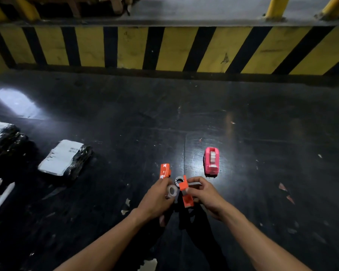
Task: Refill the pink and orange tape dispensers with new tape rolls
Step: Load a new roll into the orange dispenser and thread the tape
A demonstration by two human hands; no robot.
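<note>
Left hand [157, 198] pinching tape roll [172, 191], right hand [205, 194] gripping orange dispenser [185, 194], pink dispenser [211, 161] beyond

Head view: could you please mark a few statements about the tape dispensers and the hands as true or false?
1. The pink tape dispenser stands on the floor, touched by neither hand. True.
2. The left hand holds a tape roll. True.
3. The right hand is empty. False: it holds an orange dispenser part.
4. Another orange piece lies on the floor beyond the left hand. True.
5. The wrapped parcels lie right of the pink dispenser. False: they lie far to its left.
</note>
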